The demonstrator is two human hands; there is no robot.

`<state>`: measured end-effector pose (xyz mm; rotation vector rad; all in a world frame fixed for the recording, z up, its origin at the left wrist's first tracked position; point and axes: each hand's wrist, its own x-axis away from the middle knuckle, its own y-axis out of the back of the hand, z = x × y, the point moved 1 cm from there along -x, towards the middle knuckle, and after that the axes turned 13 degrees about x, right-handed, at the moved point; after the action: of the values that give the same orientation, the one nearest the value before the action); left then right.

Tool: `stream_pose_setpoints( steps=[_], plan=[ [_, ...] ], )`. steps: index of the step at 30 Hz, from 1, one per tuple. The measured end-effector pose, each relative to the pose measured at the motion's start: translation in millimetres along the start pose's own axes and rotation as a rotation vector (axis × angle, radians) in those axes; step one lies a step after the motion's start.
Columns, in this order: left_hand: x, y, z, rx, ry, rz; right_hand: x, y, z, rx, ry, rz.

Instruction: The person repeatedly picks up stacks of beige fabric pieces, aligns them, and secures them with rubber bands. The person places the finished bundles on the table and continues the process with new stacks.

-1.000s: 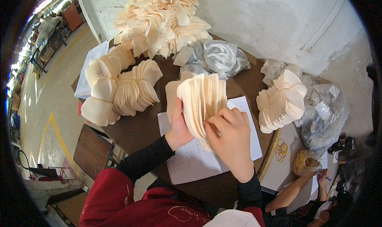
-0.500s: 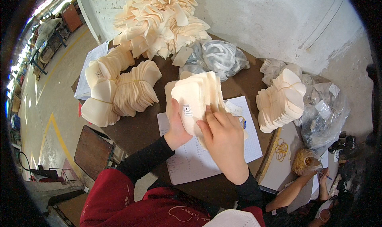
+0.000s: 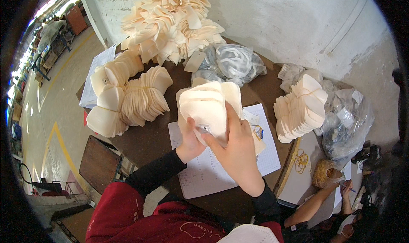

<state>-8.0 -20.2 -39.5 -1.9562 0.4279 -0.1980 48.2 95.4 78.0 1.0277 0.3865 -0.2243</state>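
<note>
A stack of cream foam pads (image 3: 202, 108) is held up over the desk between my two hands. My left hand (image 3: 190, 143) grips its lower left side, thumb over the front pad. My right hand (image 3: 238, 147) clasps the right side, its thumb across the lower front beside a small printed label (image 3: 204, 128). That label is partly covered. More cream pads show behind the stack, but I cannot tell whether they are held or lying on the desk. Beneath lie written and gridded paper sheets (image 3: 213, 179).
Rubber-banded pad bundles (image 3: 145, 94) stand at left, another bundle (image 3: 300, 108) at right. A loose pad heap (image 3: 170, 25) and bagged white strips (image 3: 236, 59) lie against the wall. Yellow rubber bands (image 3: 301, 161) lie near another person's arm (image 3: 313, 206), lower right.
The stack's front face has turned and tipped, so its label now looks foreshortened. My right hand has shifted, bringing its thumb across the front and its fingers along the right side.
</note>
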Motion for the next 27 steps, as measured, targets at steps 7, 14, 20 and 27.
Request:
stream_pose_setpoints(
  steps=[7, 14, 20, 27],
  plan=[
    [2.2, -21.4, -8.2, 0.199, 0.157, 0.124, -1.2, -1.0, -2.5, -0.038, -0.018, -0.055],
    [-11.1, -12.4, -2.0, 0.703, 0.257, 0.371, -5.4, 8.2, -15.9, -0.586, -0.239, 0.106],
    [-8.0, -35.9, -10.5, 0.155, 0.192, -0.033, -12.6, 29.6, -21.9, -0.307, -0.237, 0.161],
    [-19.1, -13.2, -10.1, -0.211, 0.223, 0.058, -20.5, 2.6, -38.4, -0.703, -0.209, 0.146]
  ],
)
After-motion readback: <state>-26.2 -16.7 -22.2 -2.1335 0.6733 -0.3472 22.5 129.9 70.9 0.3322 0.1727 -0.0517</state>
